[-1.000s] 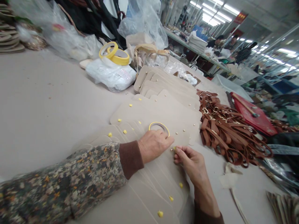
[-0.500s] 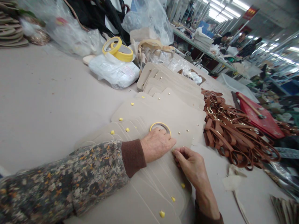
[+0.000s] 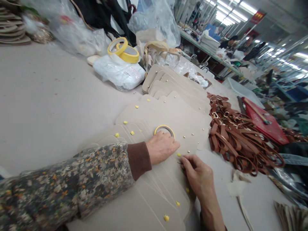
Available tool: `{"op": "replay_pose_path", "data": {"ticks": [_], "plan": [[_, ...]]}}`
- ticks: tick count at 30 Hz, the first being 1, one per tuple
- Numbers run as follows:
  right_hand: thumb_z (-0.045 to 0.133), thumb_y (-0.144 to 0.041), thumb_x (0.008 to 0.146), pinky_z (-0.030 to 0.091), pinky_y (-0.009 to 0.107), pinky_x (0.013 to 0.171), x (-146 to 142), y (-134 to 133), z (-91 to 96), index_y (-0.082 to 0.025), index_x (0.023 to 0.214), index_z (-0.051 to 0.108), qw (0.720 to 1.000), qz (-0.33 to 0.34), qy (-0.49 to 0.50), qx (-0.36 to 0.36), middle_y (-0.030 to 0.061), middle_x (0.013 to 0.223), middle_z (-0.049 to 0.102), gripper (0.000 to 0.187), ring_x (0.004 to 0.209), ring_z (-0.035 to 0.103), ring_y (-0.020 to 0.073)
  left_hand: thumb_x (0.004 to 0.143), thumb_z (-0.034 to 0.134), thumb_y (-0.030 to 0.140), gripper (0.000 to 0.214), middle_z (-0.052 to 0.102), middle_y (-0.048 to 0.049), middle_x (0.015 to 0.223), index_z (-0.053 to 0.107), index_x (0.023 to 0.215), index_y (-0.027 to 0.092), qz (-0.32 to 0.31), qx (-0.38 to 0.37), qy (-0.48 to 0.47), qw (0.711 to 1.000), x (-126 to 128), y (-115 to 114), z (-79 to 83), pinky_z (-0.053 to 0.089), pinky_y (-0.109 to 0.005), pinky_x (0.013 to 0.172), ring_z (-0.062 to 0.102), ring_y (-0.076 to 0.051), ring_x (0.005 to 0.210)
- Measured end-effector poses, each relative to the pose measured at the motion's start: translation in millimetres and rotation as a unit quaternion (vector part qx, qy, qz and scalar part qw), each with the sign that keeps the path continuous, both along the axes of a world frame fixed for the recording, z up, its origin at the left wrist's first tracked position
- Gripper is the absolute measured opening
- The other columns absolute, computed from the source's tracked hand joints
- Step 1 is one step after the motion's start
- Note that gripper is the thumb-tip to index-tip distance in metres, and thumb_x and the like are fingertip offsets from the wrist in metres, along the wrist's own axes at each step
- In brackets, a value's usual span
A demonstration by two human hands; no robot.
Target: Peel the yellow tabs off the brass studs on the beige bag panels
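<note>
My left hand (image 3: 162, 147) is closed on a thin roll of yellow tape (image 3: 166, 127), its knuckles hiding the near part of the ring. Beneath it lie overlapping flat beige panels (image 3: 187, 117) with small metal studs and bits of yellow tape. My right hand (image 3: 198, 176) is at the panels' right side, thumb and forefinger pinched together; what they hold, if anything, is too small to make out. Just beyond those fingertips a small yellow tape piece (image 3: 178, 155) sits on the panel, near one stud (image 3: 188, 152).
Brown straps with metal clasps (image 3: 233, 138) are heaped to the right, beside a red board (image 3: 264, 120) with a stick-like tool on it. Two yellow tape rolls (image 3: 130, 55) rest on a white plastic-wrapped packet (image 3: 120, 73) at the back. Beige scraps (image 3: 237, 189) lie at the right.
My right hand has drawn slightly away from the yellow tape piece, and the stud beside it now shows clearly. My left hand stays on the roll. The view has shifted slightly.
</note>
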State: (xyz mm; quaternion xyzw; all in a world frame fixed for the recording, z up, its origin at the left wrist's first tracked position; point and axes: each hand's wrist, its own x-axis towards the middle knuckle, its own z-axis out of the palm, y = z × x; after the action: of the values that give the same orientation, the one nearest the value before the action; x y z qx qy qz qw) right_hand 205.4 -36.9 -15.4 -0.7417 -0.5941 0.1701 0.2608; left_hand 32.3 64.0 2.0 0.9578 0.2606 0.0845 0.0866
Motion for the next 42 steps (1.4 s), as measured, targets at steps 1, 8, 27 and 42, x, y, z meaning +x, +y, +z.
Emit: {"op": "replay_pose_path", "data": {"ticks": [1,8,27,42], "plan": [[0.054,-0.044,0.087,0.050,0.025,0.058,-0.3,-2.8,-1.3,-0.019,0.083,0.069,1.000,0.015,-0.010,0.012,0.0023,0.069,0.072,0.029,0.057,0.065,0.0157,0.092,0.048,0.014,0.009,0.065,-0.0088,0.088,0.056,0.089,0.015,0.000,0.001,-0.001,1.000,0.1,0.0,-0.5,0.039,-0.036,0.069,0.057,-0.024,0.082],[0.051,-0.034,0.090,0.047,0.026,0.068,-12.0,0.0,-11.4,-0.018,0.083,0.070,0.987,0.026,-0.127,0.099,0.0053,0.078,0.073,0.026,0.069,0.067,0.0167,0.093,0.045,0.014,0.012,0.065,-0.0088,0.087,0.056,0.089,0.016,-0.003,0.009,-0.007,1.000,0.6,-0.1,-1.9,0.041,-0.037,0.069,0.058,-0.025,0.082],[0.055,-0.033,0.089,0.051,0.026,0.067,1.6,4.5,5.7,-0.019,0.094,0.071,0.996,0.040,0.031,0.072,0.0038,0.083,0.072,0.022,0.070,0.065,0.0152,0.095,0.047,0.018,0.037,0.068,-0.0046,0.090,0.042,0.132,0.016,-0.047,-0.026,-0.177,0.983,-6.1,5.2,-8.3,0.050,-0.024,0.071,0.065,-0.015,0.081],[0.054,-0.012,0.083,0.050,0.021,0.061,-16.2,22.3,7.4,-0.020,0.083,0.064,0.954,0.107,-0.086,0.265,-0.0002,0.071,0.069,0.013,0.060,0.063,0.0101,0.097,0.045,0.025,0.023,0.067,-0.0022,0.081,0.045,0.118,0.015,-0.041,-0.047,-0.144,0.988,-5.2,2.3,-5.3,0.045,-0.023,0.058,0.066,-0.016,0.074]]}}
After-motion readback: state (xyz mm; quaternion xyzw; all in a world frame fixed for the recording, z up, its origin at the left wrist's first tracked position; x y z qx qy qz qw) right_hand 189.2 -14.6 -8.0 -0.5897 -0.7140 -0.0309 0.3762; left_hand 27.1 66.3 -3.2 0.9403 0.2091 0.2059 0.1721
